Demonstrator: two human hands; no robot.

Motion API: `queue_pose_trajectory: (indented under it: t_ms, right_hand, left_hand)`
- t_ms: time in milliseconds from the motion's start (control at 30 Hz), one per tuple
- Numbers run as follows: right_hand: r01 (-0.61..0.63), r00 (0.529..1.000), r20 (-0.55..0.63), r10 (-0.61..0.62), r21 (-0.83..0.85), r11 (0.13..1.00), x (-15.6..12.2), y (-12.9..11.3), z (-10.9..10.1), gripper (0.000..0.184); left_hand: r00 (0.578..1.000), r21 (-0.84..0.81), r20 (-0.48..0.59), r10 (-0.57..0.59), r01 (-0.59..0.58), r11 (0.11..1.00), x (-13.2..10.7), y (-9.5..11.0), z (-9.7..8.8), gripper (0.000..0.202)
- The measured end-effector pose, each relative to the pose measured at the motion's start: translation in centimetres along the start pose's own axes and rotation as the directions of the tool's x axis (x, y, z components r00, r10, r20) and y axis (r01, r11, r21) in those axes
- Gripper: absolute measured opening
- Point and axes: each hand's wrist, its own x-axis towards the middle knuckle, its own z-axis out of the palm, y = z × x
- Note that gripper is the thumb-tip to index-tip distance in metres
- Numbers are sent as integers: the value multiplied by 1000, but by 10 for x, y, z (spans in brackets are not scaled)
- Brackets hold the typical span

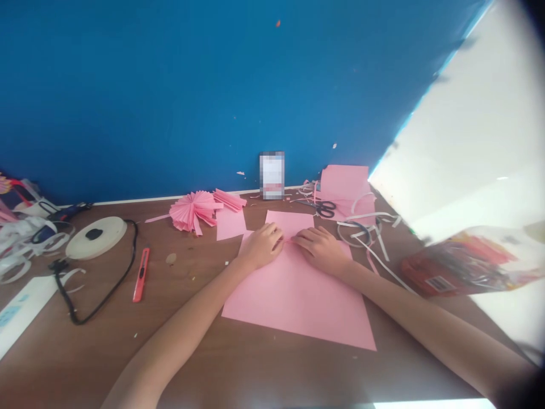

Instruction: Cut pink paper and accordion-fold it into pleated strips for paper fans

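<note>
A large pink paper sheet (pixel 298 298) lies flat on the brown tabletop (pixel 187 267), with its far part seemingly folded. My left hand (pixel 261 246) and my right hand (pixel 321 250) rest on the sheet's upper middle. Their fingertips nearly meet and seem to pinch a small crease in the paper. Both forearms reach in from the bottom corners. A smaller pink paper piece (pixel 230 224) lies just beyond my left hand.
A pleated pink paper fan (pixel 191 211) and pink paper stack (pixel 344 187) lie near the blue wall (pixel 213 85). Black-handled scissors (pixel 325 209), white paper strips (pixel 366 233), a red utility knife (pixel 141 275), a white tape roll (pixel 96 237) and a black cable (pixel 100 289) surround the sheet.
</note>
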Motion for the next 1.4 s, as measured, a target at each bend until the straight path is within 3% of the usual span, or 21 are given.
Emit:
queue_pose_trajectory:
  t_ms: [567, 867, 1167, 1400]
  right_hand:
    - [-17, 999, 40, 16, 36, 999, 2, -1, -2, 44]
    - [-10, 999, 48, 9, 19, 1000, 4, -1, 0, 34]
    - [23, 997, 77, -21, -30, 999, 4, -1, 1, 42]
    - [40, 996, 79, -38, -28, 999, 4, 1, 1, 46]
  left_hand:
    - [993, -52, 77, -86, 90, 995, 3, 2, -4, 7]
    - [991, -75, 87, -99, 106, 992, 4, 0, -3, 27]
    - [993, 70, 85, -84, 78, 994, 2, 6, -2, 21]
    - [992, 91, 66, -105, 99, 991, 3, 8, -4, 18]
